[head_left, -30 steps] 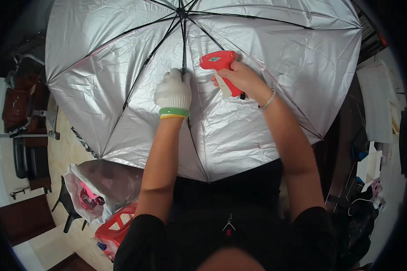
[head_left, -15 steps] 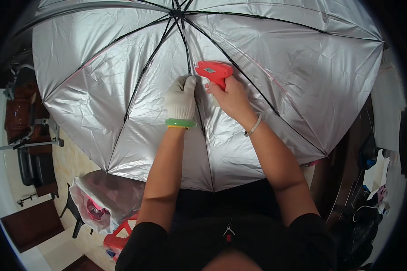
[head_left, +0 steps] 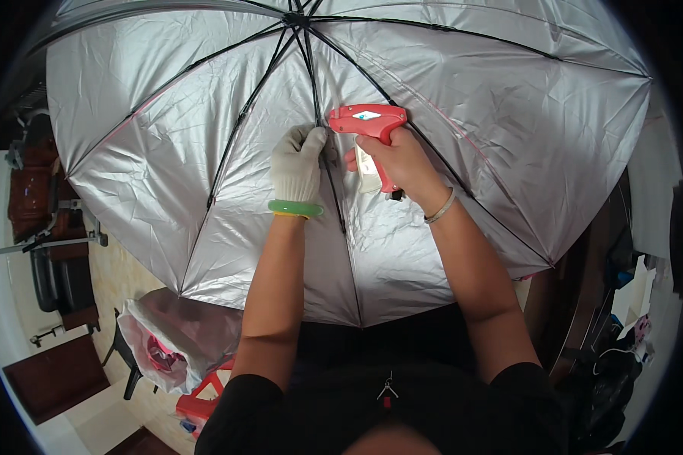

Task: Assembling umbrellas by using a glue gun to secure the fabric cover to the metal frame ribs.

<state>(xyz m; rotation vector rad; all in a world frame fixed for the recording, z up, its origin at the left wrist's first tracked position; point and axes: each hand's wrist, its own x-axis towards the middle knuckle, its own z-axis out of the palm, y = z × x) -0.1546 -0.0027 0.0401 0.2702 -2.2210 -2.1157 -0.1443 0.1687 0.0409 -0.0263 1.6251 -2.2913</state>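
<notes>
An opened umbrella [head_left: 425, 76] spreads its silver inner side before me, its black ribs meeting at a hub [head_left: 296, 20] at the top. My left hand [head_left: 297, 163], in a white knit glove with a green bangle at the wrist, pinches a middle umbrella rib [head_left: 316, 95]. Bare but for a bracelet, my right hand [head_left: 406, 159] is wrapped round the handle of a red tagging gun [head_left: 372, 119] with a pale trigger. The gun's nose points left at that same rib, just beside my left fingertips. Whether its tip touches the rib I cannot tell.
Below the umbrella's left edge stands a whitish plastic bag [head_left: 140, 334] with pink stuff inside, near a red plastic stool [head_left: 197, 406]. Exercise equipment [head_left: 53, 243] is at the far left. Black bags [head_left: 607, 394] and a white box [head_left: 634, 296] lie at the right.
The tagging gun has turned more level, showing its side and trigger. My right hand has shifted slightly right, and my left hand a little left, still pinching the rib.
</notes>
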